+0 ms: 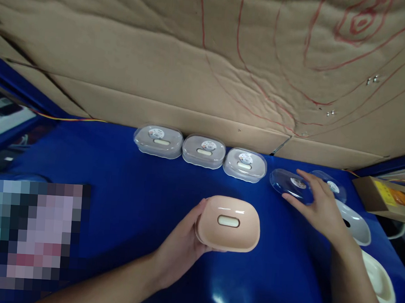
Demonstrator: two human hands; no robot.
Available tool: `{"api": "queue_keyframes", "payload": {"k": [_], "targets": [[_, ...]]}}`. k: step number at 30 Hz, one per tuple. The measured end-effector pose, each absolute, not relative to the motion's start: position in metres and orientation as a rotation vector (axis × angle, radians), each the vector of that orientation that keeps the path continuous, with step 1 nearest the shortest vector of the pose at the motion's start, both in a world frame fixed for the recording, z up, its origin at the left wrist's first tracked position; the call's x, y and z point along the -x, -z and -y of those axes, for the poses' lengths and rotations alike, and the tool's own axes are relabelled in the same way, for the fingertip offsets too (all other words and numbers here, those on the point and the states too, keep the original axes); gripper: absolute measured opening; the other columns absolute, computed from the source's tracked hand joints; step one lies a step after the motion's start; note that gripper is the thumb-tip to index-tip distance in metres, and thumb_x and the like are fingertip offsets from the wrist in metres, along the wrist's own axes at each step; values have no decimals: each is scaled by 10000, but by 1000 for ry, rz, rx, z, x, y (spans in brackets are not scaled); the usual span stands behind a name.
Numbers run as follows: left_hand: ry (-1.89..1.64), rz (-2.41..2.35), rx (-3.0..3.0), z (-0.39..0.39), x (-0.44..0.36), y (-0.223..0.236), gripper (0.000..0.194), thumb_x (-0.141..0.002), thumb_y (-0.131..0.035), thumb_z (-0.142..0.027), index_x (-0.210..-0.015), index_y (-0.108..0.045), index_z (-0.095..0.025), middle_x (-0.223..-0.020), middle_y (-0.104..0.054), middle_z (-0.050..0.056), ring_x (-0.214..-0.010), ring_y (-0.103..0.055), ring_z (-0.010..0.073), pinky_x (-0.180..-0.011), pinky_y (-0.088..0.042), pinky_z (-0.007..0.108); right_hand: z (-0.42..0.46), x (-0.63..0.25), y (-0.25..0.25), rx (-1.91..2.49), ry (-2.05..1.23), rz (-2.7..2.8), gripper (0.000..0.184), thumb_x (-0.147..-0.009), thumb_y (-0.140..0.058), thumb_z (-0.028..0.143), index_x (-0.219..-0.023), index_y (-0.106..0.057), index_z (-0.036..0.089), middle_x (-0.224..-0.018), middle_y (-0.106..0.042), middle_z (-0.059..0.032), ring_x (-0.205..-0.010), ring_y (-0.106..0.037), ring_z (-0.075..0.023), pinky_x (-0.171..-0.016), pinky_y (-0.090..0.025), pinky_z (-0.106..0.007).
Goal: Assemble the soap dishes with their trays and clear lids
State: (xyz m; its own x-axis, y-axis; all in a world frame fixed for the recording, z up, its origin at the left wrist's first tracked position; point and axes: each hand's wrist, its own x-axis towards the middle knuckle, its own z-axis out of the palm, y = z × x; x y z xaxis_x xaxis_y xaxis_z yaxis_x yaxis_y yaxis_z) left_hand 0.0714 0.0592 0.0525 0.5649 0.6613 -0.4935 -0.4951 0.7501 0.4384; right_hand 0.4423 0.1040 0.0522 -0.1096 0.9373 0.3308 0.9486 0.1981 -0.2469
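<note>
Left hand (181, 241) grips a peach soap dish (231, 238); apart, the open right hand (320, 209) spans a clear lid (283, 180), its long axis roughly along the desk's (107, 139) far edge.

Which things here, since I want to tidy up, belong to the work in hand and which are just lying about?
Likely part of the work:
- peach dish, in the left hand
- clear lid at the right hand
- other clear lid
- grey dish
- cream dish
- three covered dishes

Probably just lying about:
- cardboard box
- thin wire
</note>
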Motion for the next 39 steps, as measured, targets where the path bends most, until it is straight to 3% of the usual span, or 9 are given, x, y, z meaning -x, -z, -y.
{"api": "queue_keyframes", "payload": {"k": [8,15,19,25,31,39], "targets": [[-638,-731,-288,-59,-74,-50,603,-1095,-446,-625,-1428,-697,-190,-1365,-764,124,-1287,-688,349,-901,-610,406,-81,-394,-64,1589,-106,2134,562,-987,-698,565,-1478,-556,330,-1494,-622,-127,-1384,-608,-368,-1175,-468,-602],[-616,-710,-297,-59,-73,-45,648,-1087,-441,-654,-1461,-675,-179,-1411,-743,132,-1325,-668,349,-925,-608,402,-88,-403,-33,1673,-299,2356,731,-963,-713,593,-1600,-427,380,-1632,-499,-126,-1470,-491,-406,-1170,-427,-653],[-622,-708,-284,-58,-74,-46,614,-1093,-450,-625,-1447,-687,-182,-1377,-758,131,-1300,-682,350,-903,-610,397,-88,-403,-30,1757,-328,2352,824,-916,-758,591,-1617,-377,385,-1596,-485,-147,-1480,-456,-435,-1156,-405,-690],[-619,-704,-301,-58,-74,-51,597,-1104,-427,-614,-1429,-703,-195,-1362,-766,114,-1292,-685,339,-909,-601,396,-83,-395,-51,1608,-478,2226,800,-928,-762,559,-1587,-362,346,-1514,-474,-147,-1426,-519,-376,-1162,-469,-605],[-613,-620,-336,-54,-74,-45,606,-1069,-517,-651,-1457,-689,-219,-1428,-741,88,-1400,-619,304,-1129,-485,390,-50,-357,-69,1337,-476,2333,951,-863,-797,670,-1629,-357,316,-1532,-451,-157,-1430,-519,-386,-1110,-546,-508],[-616,-536,-398,-48,-75,-41,581,-1055,-556,-651,-1495,-655,-283,-1547,-662,65,-1487,-544,304,-1175,-444,411,-33,-318,-56,1203,-284,2443,1025,-836,-828,645,-1656,-334,278,-1497,-468,-183,-1327,-577,-406,-1037,-565,-556]]}}
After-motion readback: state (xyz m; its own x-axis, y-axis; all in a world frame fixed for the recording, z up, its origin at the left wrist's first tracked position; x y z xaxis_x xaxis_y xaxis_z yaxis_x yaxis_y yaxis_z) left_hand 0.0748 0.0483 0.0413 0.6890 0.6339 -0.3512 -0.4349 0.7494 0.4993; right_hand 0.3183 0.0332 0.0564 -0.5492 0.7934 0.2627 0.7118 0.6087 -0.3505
